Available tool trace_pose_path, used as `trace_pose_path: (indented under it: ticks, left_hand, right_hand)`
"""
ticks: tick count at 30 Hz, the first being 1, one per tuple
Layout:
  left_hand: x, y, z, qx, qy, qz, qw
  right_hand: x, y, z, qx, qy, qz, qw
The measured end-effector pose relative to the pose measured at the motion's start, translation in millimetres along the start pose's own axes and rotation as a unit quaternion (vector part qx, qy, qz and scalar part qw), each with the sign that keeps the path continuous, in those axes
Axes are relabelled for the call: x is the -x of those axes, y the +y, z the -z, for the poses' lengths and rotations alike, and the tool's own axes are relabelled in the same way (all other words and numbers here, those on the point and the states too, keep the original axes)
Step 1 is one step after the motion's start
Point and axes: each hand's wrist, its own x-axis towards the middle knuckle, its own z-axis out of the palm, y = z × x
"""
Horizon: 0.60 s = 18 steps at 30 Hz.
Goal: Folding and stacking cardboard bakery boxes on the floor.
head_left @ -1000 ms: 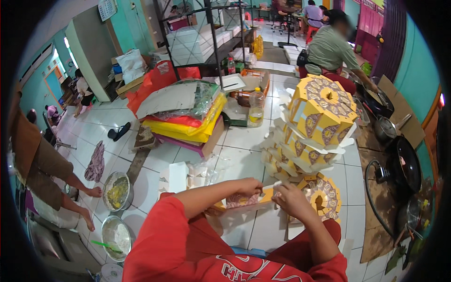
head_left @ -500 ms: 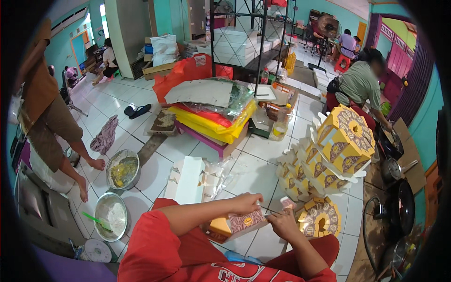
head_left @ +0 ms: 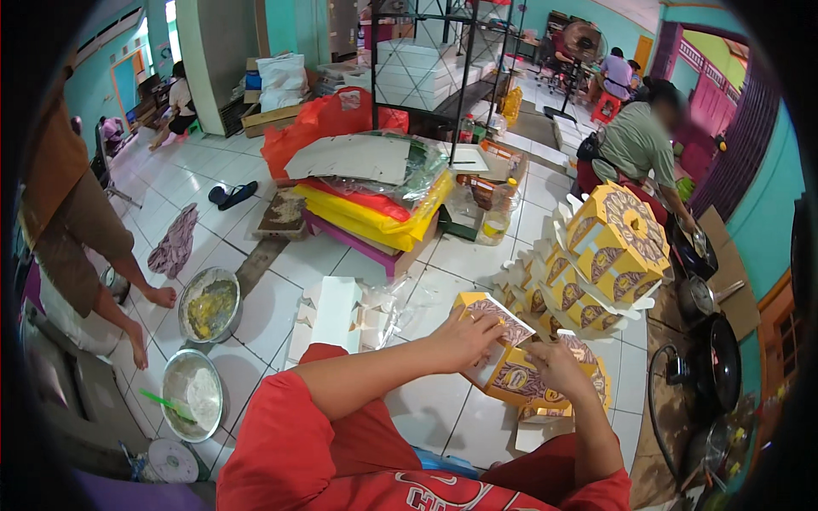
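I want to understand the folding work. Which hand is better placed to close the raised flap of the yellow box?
Probably the left hand: it already lies on the raised flap at the top of the yellow box. The right hand grips the box's right side, steadying it.

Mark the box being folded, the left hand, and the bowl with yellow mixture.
box (head_left: 511,375): head view, patterned front panel.
left hand (head_left: 464,339): head view, back of hand.
bowl (head_left: 189,294): head view, left rim.
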Motion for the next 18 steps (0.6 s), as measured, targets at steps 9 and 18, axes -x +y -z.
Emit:
trace_pose_path:
  ticks: [9, 18]
  left_hand:
    - [-28.1, -8.2, -27.5, 0.091, -0.169, 0.024, 0.981]
    - [-46.6, 10.7, -36.1, 0.121, -0.205, 0.07, 0.969]
  right_hand:
    - [23.7, 29.8, -24.8, -0.125, 0.022, -0.083, 0.989]
    - [32.0, 59.4, -29.8, -0.036, 0.014, -0.088, 0.995]
